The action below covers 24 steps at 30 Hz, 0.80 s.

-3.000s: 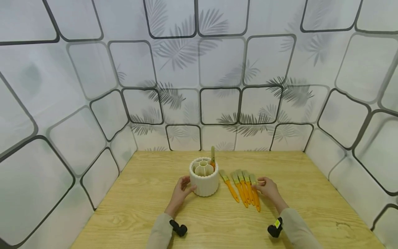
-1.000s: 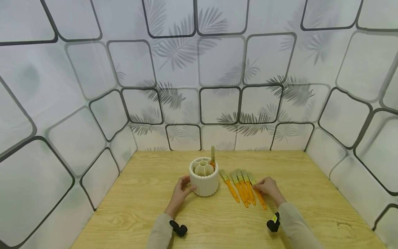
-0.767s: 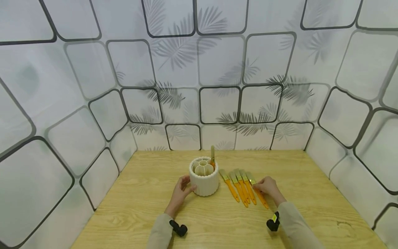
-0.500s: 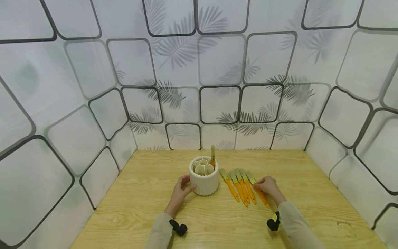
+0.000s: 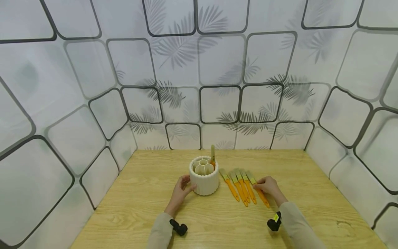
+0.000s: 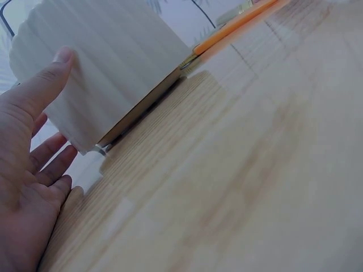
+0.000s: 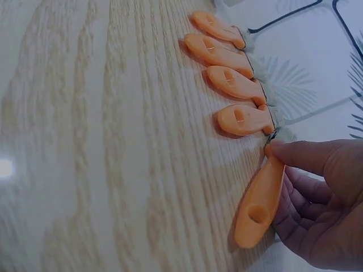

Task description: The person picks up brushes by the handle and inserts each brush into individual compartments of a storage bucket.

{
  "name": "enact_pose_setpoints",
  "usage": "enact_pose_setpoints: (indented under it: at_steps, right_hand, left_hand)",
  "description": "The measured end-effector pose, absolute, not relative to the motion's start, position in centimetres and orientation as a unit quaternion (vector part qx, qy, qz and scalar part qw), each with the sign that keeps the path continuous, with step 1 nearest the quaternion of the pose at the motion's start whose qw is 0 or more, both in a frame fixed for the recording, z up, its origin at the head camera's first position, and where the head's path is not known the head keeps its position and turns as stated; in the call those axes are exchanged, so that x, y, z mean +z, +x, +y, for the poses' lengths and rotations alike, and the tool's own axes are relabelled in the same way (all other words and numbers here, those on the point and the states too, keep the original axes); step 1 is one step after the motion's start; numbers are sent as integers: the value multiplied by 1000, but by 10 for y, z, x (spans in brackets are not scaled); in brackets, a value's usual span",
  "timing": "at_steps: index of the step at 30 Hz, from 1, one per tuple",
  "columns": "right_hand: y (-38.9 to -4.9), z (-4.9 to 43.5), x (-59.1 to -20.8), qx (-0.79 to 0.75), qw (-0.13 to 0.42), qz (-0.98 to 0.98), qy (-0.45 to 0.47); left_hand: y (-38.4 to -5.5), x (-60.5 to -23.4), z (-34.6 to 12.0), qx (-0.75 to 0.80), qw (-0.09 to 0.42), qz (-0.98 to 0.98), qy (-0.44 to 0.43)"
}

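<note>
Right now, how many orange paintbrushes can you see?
6. Five paintbrushes lie side by side on the table: four untouched, the rightmost brush under the right hand. One brush stands in the white holder, which could hide more.

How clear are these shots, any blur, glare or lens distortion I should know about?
Head view: sharp but fisheye, the wall grid lines bow. Left wrist view: soft, the white holder is blurred. Right wrist view: the brush by the right hand is fairly sharp, with a glare spot at the left edge.
</note>
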State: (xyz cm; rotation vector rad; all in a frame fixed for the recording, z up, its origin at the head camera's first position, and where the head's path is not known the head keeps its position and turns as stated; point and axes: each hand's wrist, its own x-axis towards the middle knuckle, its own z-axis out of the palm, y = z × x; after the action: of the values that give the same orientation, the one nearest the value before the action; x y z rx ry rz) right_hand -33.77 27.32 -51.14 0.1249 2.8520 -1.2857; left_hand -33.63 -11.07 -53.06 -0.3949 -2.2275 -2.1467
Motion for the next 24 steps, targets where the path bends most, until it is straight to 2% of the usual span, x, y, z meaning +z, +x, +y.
enact_pose_setpoints:
  at_steps: [24]
  right_hand:
    - [-340, 269, -507, -459, -19, 887, 52]
  left_hand:
    - [-336, -531, -110, -689, 13, -713, -125]
